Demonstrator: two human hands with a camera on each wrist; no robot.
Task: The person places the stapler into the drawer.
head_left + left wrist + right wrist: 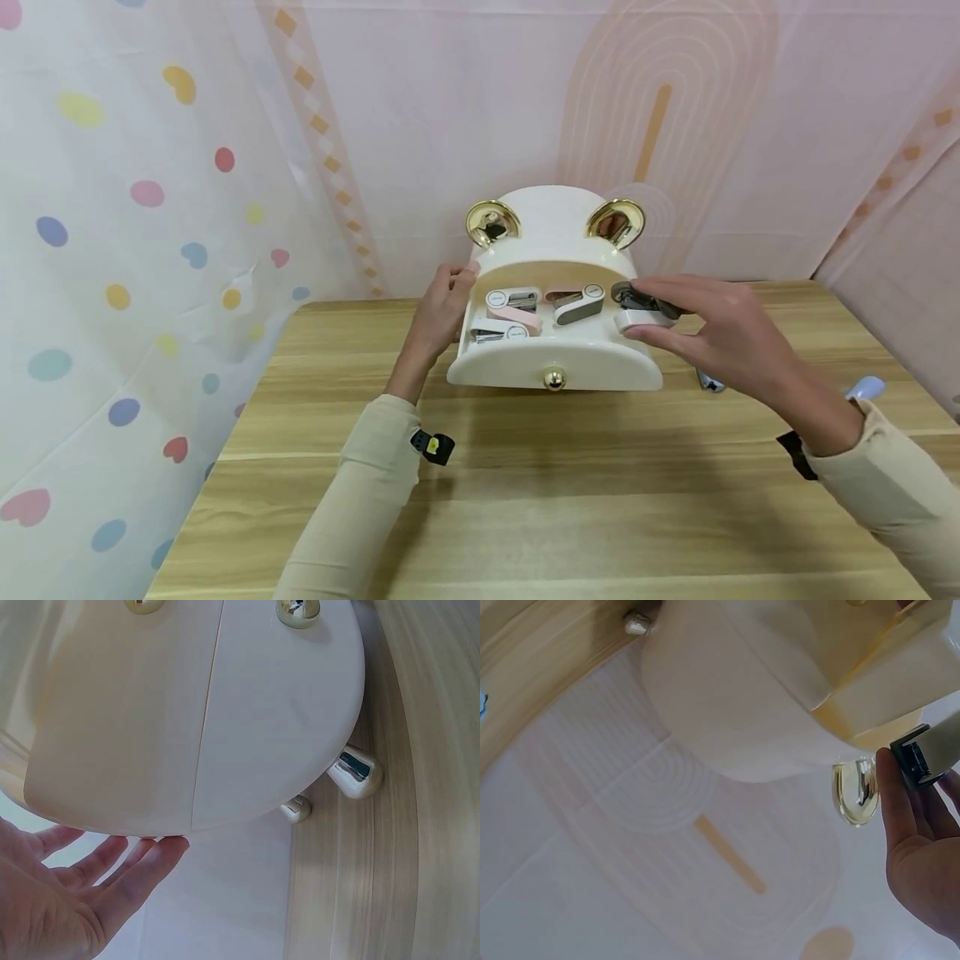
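Pinching a light, rigid stapler point(643, 315) by its sides, your right hand point(720, 333) lowers it into the drawer point(555, 367); left hand point(442, 308) flat against the box point(555, 233).

Wooden table point(525, 500). Pink patterned backdrop point(465, 108) behind, with peach arch motif point(663, 100). Dotted translucent curtain point(112, 250) at left. Small light-blue object point(865, 388) at right table edge, another partly hidden one point(709, 382) nearby.
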